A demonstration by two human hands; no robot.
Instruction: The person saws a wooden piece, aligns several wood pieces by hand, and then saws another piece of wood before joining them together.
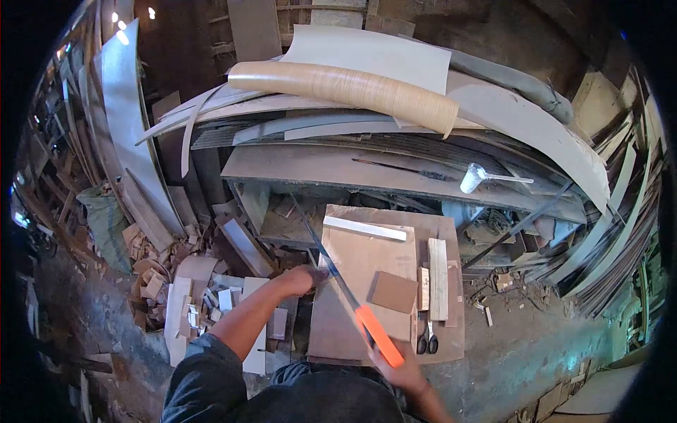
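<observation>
Orange handle towards us, the saw (pixel 379 334) slants away over the left side of the desk (pixel 444 338), its blade probably angled there to clear the loose pieces. Our right hand (pixel 399 365) has its fingers wrapped round that handle. Our left hand (pixel 302 280) is curled beside the blade; we cannot tell what it grips. The brown block (pixel 394 292) and scissors (pixel 427 342) lie to the right, perhaps to leave the blade room.

Head view, forward and down.
</observation>
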